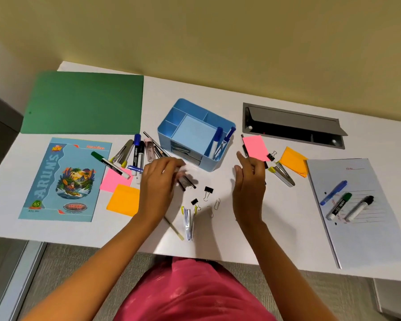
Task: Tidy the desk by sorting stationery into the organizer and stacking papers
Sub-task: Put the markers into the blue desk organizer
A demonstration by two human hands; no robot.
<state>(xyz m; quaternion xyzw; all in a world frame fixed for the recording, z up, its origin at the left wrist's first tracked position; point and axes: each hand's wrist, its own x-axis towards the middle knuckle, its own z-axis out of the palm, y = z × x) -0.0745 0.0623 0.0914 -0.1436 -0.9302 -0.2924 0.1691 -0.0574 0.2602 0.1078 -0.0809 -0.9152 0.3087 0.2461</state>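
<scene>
Sorting step in hand, papers not yet stacked. Blue organizer [210, 163] stands mid-table and holds only two blue pens [217, 139] in its right compartment.

Right hand [249, 184] is raised just right of the organizer, its fingers [239, 156] pinching a thin black pen [244, 147] that runs up beside a pink note [255, 147]. Left hand [159, 181] is low over two short dark pens [187, 181] in front of the organizer. Its fingers are curled down on them, but motion blur hides whether they grip.

Next move, as I judge it: lift the black pen over the rim and drop it upright beside the blue pens. The organizer is close, so the move is short.

Loose stationery lies on both sides:
- marker pile [137, 151] and green marker [109, 164] left of the organizer
- binder clips [208, 189], paper clips [217, 203], stapler [188, 224] and pencil [174, 228] between the forearms
- second stapler [284, 174] and clip [272, 156] to the right

Papers are well apart across the table [195, 89]: green folder [83, 103], notebook [63, 179], orange notes [123, 200], and writing pad [366, 239]. Three markers [339, 205] lie on the pad and must come off before it can be stacked. The small clips near the wrists could be swept off the edge.
</scene>
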